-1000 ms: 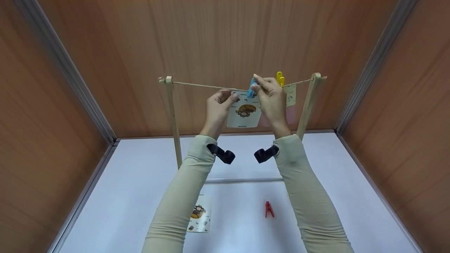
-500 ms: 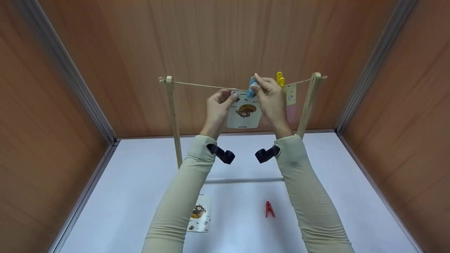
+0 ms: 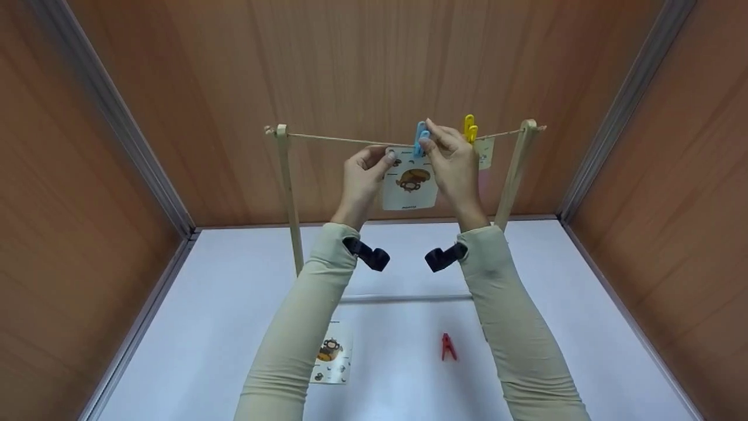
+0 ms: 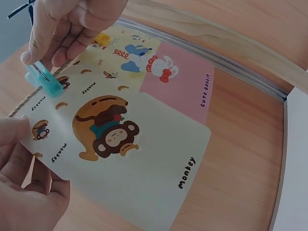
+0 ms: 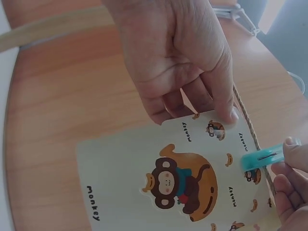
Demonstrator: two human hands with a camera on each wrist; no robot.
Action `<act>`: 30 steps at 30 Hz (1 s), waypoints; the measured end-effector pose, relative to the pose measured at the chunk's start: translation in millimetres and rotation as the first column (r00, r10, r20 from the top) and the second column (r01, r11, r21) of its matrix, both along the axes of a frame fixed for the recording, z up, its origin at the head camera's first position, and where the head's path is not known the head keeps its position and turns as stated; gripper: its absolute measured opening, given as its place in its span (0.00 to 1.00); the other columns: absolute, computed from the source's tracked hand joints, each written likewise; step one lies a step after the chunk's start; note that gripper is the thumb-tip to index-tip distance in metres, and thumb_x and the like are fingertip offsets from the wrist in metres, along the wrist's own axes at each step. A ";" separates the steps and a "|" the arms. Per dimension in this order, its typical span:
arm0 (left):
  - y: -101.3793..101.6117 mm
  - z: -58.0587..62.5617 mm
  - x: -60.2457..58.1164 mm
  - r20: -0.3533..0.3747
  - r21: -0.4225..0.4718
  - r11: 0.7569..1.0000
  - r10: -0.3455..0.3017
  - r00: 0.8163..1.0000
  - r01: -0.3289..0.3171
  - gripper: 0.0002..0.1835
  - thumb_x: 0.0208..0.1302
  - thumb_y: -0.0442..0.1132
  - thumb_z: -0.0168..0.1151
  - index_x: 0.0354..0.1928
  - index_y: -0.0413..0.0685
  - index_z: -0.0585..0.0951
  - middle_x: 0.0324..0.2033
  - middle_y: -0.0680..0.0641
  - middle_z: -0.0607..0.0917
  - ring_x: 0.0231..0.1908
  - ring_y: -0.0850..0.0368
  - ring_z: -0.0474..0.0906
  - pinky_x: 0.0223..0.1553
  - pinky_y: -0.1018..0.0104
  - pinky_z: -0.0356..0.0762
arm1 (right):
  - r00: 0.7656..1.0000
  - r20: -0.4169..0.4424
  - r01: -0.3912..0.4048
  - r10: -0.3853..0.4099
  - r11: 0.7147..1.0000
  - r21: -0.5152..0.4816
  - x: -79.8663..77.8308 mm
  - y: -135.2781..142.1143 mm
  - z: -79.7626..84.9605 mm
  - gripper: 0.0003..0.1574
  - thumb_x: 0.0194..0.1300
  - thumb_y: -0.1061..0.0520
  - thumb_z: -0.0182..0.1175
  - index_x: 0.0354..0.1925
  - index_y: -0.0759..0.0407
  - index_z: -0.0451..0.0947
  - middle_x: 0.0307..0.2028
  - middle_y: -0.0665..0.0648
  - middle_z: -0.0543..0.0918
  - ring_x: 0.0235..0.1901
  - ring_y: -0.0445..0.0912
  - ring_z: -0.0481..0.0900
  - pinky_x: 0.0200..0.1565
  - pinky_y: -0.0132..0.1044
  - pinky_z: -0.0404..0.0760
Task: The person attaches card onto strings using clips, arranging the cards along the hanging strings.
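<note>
My left hand [image 3: 363, 186] pinches the upper left corner of a white monkey card [image 3: 410, 190] between thumb and fingers. The card hangs upside down in print, its top edge along a twine line [image 3: 339, 139]. Between the thumb and fingers of my right hand [image 3: 457, 175] are the handles of a light blue clothespin [image 3: 419, 140]. In both wrist views the clothespin's tip [image 4: 52, 86] lies over the twine and the card's edge. Behind the monkey card, the left wrist view shows a pink-and-yellow rabbit card [image 4: 185, 79], partly covered.
A yellow clothespin [image 3: 470, 127] sits on the line to the right, above the rabbit card. Wooden posts [image 3: 289, 193] carry the twine at each end. On the white table [image 3: 403, 269] lie a red clothespin [image 3: 447, 347] and another monkey card [image 3: 336, 365], partly under the left sleeve.
The monkey card, the blue clothespin and the line's middle have risen slightly, with the card shifting a little right. Both hands keep their grips.
</note>
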State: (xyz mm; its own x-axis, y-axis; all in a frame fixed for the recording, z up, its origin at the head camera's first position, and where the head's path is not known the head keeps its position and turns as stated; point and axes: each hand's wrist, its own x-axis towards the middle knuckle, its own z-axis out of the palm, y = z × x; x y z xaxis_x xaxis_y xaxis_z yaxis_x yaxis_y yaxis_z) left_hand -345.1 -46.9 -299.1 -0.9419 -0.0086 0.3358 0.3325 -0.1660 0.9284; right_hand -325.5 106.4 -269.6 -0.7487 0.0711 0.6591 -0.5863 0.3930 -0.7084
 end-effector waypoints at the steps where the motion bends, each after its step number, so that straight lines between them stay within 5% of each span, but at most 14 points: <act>1: -0.1 0.2 0.0 -0.003 -0.002 1.000 -0.003 1.000 0.003 0.13 0.67 0.36 0.59 0.50 0.38 0.80 0.45 0.43 0.84 0.46 0.57 0.80 0.51 0.66 0.76 | 1.000 -0.005 0.000 0.000 1.000 -0.006 0.3 0.3 -0.2 0.24 0.67 0.59 0.57 0.61 0.61 0.73 0.53 0.62 0.79 0.53 0.49 0.79 0.57 0.36 0.77; 16: -6.8 -5.2 1.1 -0.030 0.014 0.998 -0.053 0.998 0.054 0.16 0.70 0.33 0.53 0.59 0.43 0.76 0.53 0.43 0.81 0.51 0.55 0.79 0.54 0.62 0.77 | 0.999 -0.005 -0.048 0.048 0.991 -0.124 5.0 8.6 -8.7 0.22 0.67 0.56 0.58 0.59 0.58 0.76 0.52 0.59 0.81 0.48 0.46 0.79 0.54 0.32 0.77; 30: -31.9 -33.2 5.9 0.011 -0.023 0.985 -0.172 0.985 0.172 0.22 0.72 0.34 0.50 0.66 0.44 0.68 0.60 0.44 0.77 0.60 0.52 0.74 0.64 0.55 0.68 | 0.993 0.068 -0.086 0.098 0.983 -0.165 8.9 21.8 -36.5 0.20 0.68 0.55 0.58 0.57 0.57 0.78 0.51 0.57 0.82 0.45 0.42 0.77 0.50 0.28 0.76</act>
State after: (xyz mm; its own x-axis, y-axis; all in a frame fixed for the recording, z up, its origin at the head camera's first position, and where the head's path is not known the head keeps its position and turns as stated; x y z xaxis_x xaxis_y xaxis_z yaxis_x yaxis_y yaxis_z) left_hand -339.2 -78.8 -332.3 -0.9314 0.1620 0.3259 0.2928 -0.1980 0.9354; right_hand -316.6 128.3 -306.1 -0.8039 0.1010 0.5862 -0.5573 0.2167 -0.8016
